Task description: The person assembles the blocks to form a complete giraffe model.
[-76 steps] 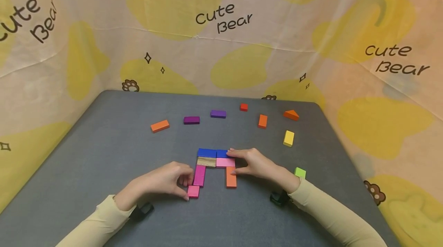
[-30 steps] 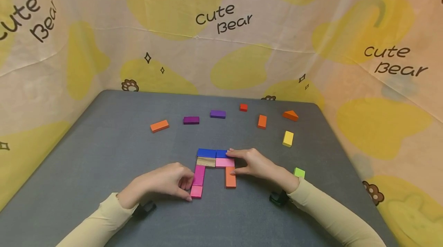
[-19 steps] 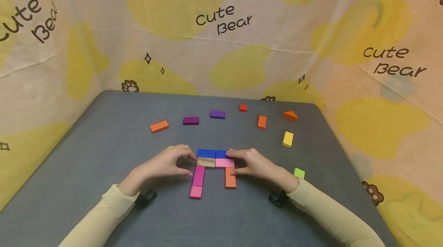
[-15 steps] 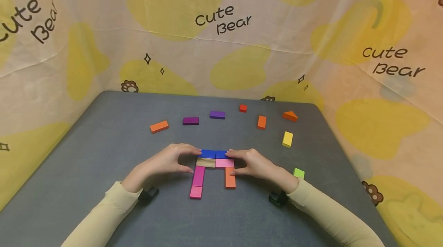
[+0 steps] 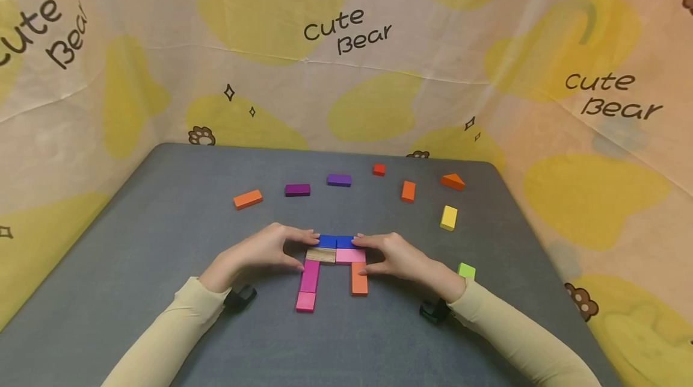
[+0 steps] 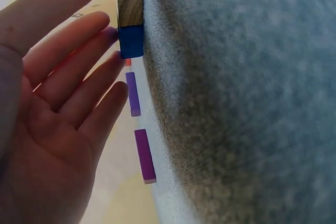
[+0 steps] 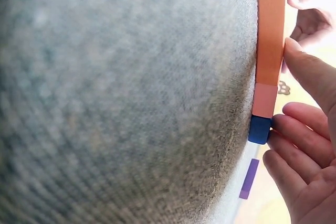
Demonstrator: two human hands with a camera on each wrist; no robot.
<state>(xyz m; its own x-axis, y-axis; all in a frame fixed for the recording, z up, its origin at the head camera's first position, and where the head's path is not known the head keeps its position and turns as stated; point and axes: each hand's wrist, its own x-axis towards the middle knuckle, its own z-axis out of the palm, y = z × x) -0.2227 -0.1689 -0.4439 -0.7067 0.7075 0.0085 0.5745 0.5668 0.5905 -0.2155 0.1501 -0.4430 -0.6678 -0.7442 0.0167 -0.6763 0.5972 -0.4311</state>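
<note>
On the grey table lies an arch of flat blocks. Two blue blocks, left [image 5: 328, 241] and right [image 5: 344, 242], form its top. Beneath them sit a wood-grain block [image 5: 323, 256] and a light pink block [image 5: 351, 256]. The left leg is a magenta block [image 5: 310, 277] above a short pink block [image 5: 305, 301]; the right leg is an orange block [image 5: 360, 280]. My left hand [image 5: 262, 251] touches the left blue block with its fingertips, thumb beside the magenta block. Fingertips of my right hand [image 5: 403, 259] rest at the right blue block, its thumb against the orange block.
Behind the arch lie an orange block [image 5: 248, 200], a purple block [image 5: 298, 190], a violet block [image 5: 339, 180], a red cube [image 5: 379, 170], another orange block [image 5: 408, 191] and an orange triangle [image 5: 452, 182]. A yellow block [image 5: 449, 218] and a green block [image 5: 467, 271] lie right.
The short pink block has shifted right, under the magenta one. My left hand has left it and moved up to the arch's top left. The right hand has stayed in place.
</note>
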